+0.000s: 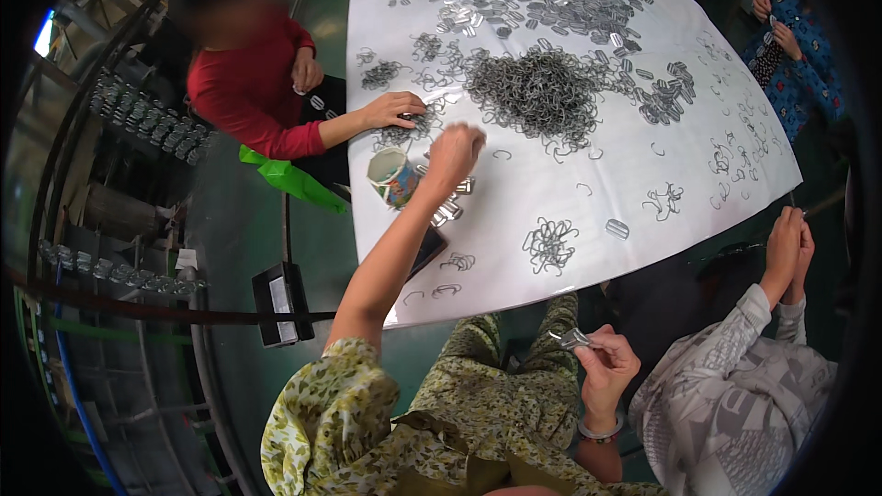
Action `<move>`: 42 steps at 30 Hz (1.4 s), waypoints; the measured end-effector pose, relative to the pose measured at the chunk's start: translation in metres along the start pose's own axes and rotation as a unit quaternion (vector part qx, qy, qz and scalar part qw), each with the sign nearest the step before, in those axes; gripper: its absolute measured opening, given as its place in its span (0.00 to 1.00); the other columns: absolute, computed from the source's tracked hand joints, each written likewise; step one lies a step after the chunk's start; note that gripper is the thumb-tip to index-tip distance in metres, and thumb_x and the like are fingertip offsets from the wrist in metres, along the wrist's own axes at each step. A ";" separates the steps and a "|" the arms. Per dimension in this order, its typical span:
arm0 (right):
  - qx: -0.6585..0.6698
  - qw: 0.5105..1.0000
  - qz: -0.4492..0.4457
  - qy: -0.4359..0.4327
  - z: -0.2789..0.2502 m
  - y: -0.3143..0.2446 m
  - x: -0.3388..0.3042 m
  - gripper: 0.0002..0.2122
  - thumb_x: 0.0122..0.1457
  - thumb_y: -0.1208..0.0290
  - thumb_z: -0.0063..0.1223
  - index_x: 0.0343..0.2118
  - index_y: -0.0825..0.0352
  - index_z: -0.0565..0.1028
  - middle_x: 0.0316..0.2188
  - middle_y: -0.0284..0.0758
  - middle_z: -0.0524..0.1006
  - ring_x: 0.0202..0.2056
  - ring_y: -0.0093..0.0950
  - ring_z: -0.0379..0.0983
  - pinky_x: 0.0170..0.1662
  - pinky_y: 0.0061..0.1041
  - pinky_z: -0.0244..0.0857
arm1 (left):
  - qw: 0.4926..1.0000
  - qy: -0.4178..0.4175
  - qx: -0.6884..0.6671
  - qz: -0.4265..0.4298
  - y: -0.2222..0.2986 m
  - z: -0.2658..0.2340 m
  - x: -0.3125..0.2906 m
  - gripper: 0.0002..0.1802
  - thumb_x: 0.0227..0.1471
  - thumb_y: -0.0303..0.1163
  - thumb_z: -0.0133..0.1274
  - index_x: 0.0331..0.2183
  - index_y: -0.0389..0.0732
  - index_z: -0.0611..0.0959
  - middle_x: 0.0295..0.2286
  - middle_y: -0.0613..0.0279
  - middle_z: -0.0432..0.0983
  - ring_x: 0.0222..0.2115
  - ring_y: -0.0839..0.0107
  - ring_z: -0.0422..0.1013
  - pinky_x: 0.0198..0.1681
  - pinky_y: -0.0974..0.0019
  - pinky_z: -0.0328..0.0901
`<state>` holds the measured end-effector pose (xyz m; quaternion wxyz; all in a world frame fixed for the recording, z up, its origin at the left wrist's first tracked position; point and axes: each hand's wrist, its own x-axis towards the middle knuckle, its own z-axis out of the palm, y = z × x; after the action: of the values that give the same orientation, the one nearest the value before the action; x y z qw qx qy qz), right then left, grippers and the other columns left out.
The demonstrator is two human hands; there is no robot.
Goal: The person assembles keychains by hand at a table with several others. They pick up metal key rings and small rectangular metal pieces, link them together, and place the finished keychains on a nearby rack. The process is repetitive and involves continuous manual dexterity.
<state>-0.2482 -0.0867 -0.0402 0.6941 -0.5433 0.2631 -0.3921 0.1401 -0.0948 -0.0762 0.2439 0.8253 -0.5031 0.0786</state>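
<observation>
My left hand (455,158) is stretched out over the white table, its fingers curled together beside the paper cup (393,176); what they hold, if anything, is hidden. Shiny metal buckles (447,211) lie under and beside that wrist. Above my lap, my right hand (610,369) pinches a shiny metal buckle (571,338) between thumb and fingers. Beyond the left hand rises a large heap of bent wire hooks (542,92). A smaller cluster of wire hooks (549,246) lies nearer me, with a single oval slotted buckle (617,229) to its right.
A person in a red top (248,83) reaches onto the table's left side, close to my left hand. Other people work at the right and far edges. Flat slotted buckles (588,9) cover the far part of the table (643,184). A black bin (280,303) stands below at left.
</observation>
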 end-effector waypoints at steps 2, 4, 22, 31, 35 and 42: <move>0.000 1.000 -0.001 0.014 -0.003 0.001 0.003 0.09 0.43 0.89 0.59 0.29 0.72 0.74 0.25 0.34 0.75 0.28 0.20 0.66 0.31 0.17 0.60 | 0.999 0.003 -0.013 -0.039 -0.016 0.033 0.043 0.04 0.44 0.28 0.53 0.24 0.38 0.81 0.25 0.49 0.75 0.29 0.51 0.72 0.30 0.53 0.67; 0.001 1.000 -0.007 0.020 -0.006 0.004 0.008 0.10 0.43 0.90 0.59 0.28 0.72 0.74 0.25 0.34 0.75 0.28 0.20 0.66 0.31 0.17 0.61 | 0.994 -0.045 -0.011 -0.103 -0.025 0.050 0.061 0.04 0.43 0.27 0.54 0.24 0.37 0.81 0.27 0.47 0.75 0.30 0.52 0.72 0.30 0.53 0.68; -0.022 0.999 0.000 0.028 -0.006 -0.010 -0.020 0.09 0.44 0.88 0.59 0.30 0.73 0.74 0.25 0.34 0.74 0.29 0.20 0.65 0.30 0.17 0.59 | 0.995 -0.073 -0.055 -0.043 0.019 0.046 0.034 0.11 0.43 0.17 0.42 0.33 0.26 0.73 0.31 0.36 0.70 0.34 0.43 0.68 0.39 0.50 0.67; -0.103 0.991 -0.078 0.045 -0.001 -0.012 -0.042 0.08 0.42 0.88 0.58 0.27 0.74 0.73 0.23 0.33 0.72 0.26 0.20 0.65 0.28 0.17 0.58 | 0.992 -0.084 -0.068 -0.071 0.009 0.027 -0.001 0.07 0.47 0.23 0.48 0.27 0.32 0.81 0.21 0.49 0.77 0.23 0.58 0.75 0.30 0.62 0.69; -0.218 0.971 -0.018 0.093 -0.006 -0.015 -0.051 0.08 0.42 0.83 0.62 0.29 0.71 0.77 0.25 0.30 0.75 0.25 0.14 0.64 0.26 0.11 0.55 | 0.838 -0.197 -0.493 -0.125 0.098 -0.021 -0.076 0.11 0.54 0.28 0.51 0.33 0.27 0.78 0.26 0.57 0.77 0.26 0.72 0.75 0.32 0.70 0.70; -0.010 0.997 0.044 0.058 0.004 0.003 -0.035 0.08 0.49 0.85 0.58 0.33 0.74 0.76 0.31 0.34 0.77 0.34 0.19 0.73 0.36 0.15 0.68 | 0.803 -0.250 -0.540 -0.004 0.184 -0.084 -0.171 0.07 0.50 0.27 0.56 0.32 0.35 0.80 0.39 0.59 0.72 0.40 0.74 0.68 0.44 0.69 0.64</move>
<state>-0.2637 -0.0552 -0.0438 0.6888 -0.5144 0.3301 -0.3898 -0.0920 0.0117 -0.0080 0.5162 0.5528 -0.5047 -0.4163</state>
